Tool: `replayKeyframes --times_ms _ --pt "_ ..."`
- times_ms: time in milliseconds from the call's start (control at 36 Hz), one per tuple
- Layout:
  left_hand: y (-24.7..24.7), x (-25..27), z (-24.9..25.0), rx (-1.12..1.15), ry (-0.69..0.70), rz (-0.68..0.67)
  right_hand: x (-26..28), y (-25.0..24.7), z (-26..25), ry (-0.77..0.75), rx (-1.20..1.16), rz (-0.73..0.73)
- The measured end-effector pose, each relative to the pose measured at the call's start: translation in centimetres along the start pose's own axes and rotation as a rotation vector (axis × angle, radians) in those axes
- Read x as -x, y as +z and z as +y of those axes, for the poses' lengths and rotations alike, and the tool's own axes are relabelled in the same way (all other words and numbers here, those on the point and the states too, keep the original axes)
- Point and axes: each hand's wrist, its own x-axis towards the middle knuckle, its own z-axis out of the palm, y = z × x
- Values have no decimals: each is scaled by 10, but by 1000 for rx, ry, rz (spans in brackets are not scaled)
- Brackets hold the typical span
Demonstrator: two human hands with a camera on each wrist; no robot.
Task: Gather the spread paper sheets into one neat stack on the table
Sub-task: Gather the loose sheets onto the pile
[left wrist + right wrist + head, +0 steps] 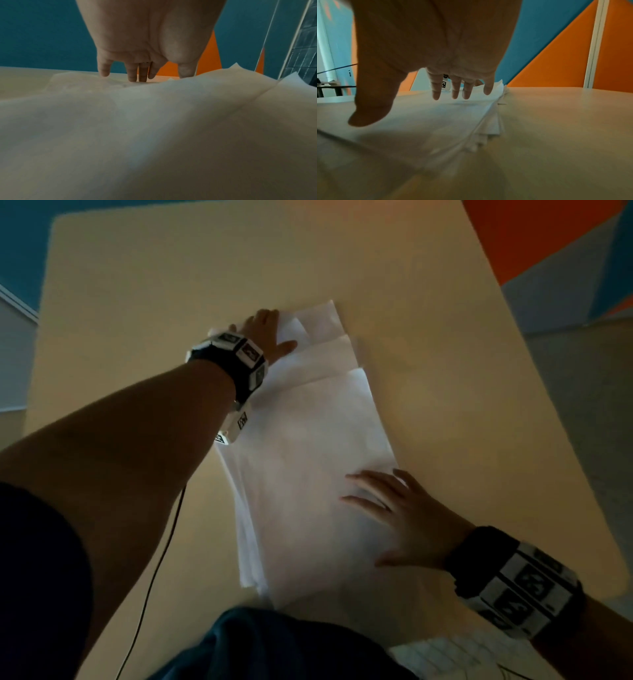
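Observation:
Several white paper sheets (308, 460) lie overlapped in a loose, staggered pile in the middle of the beige table (462, 392); their far edges step out unevenly. My left hand (265, 332) reaches to the pile's far left end, with straight fingers (133, 75) pressing down on the sheets (154, 135) there. A far sheet's edge curls up over my fingers in the head view. My right hand (390, 508) lies flat with spread fingers (436, 93) on the near right part of the pile (436, 119). Neither hand grips a sheet.
The table's far edge meets a blue and orange wall (534, 237). A thin black cable (150, 577) hangs by my left arm. A white keyboard-like object (455, 655) sits at the near edge by my dark clothing (274, 645).

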Motion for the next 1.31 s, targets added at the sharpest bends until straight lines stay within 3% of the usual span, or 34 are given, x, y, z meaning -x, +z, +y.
replayKeyframes --times_ms 139,306,528,722,889,1056,1306 --pt "-4 -2 6 -5 -14 13 10 11 -13 -59 10 -8" --pt "-6 -10 10 -49 -54 35 7 19 -19 -84 -41 104" --pt "-23 -15 15 -20 -110 -47 -12 13 -21 -103 -24 218" --pt "-16 -9 10 -32 -52 -10 -16 14 -27 -162 14 230" --pt "-22 -5 15 -2 -59 -121 -34 3 -28 -106 -16 250" --pt "-14 4 8 40 -56 -12 -38 -3 -33 -131 2 241" --pt "-18 14 9 75 -8 -91 -56 -5 -34 -92 11 288"
